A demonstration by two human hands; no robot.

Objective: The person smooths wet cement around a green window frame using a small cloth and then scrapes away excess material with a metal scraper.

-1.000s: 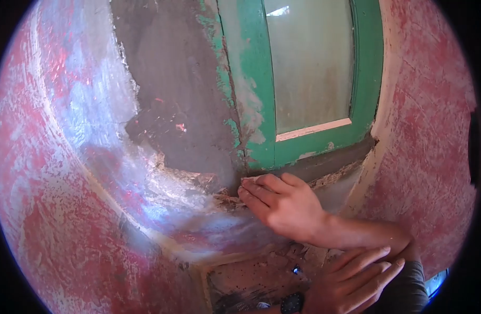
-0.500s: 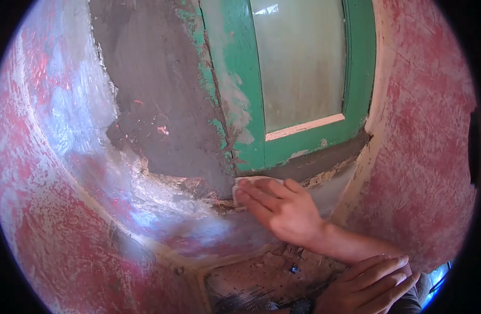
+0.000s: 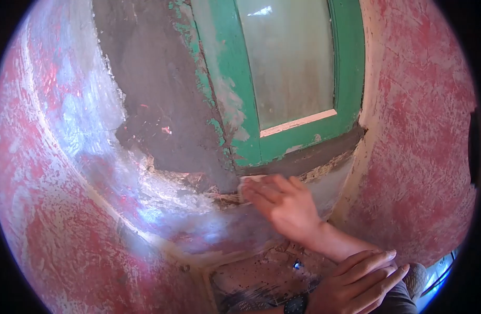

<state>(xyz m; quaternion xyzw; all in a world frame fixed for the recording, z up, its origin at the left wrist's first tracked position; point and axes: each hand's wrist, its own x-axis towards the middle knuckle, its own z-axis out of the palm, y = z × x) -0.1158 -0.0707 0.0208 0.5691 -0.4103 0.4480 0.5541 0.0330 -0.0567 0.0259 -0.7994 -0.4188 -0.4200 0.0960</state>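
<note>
My right hand presses a thin pale piece, like folded sandpaper or cloth, flat against the wall with its fingers together. It works just below the lower left corner of a green frame, where grey plaster meets a rough, broken edge. Most of the pale piece is hidden under the fingers. My left hand lies with fingers stretched out across my right forearm, near my knee, and holds nothing. A dark watch is on my left wrist.
A glass pane fills the green frame. Rough ledge edging runs beneath it. Worn pink walls curve in on both sides. On the floor below lie debris and a small shiny item. Dark cables show at the lower right.
My right hand has slid slightly right along the wall with the pale piece. The view has shifted a little; my left hand stays on the forearm.
</note>
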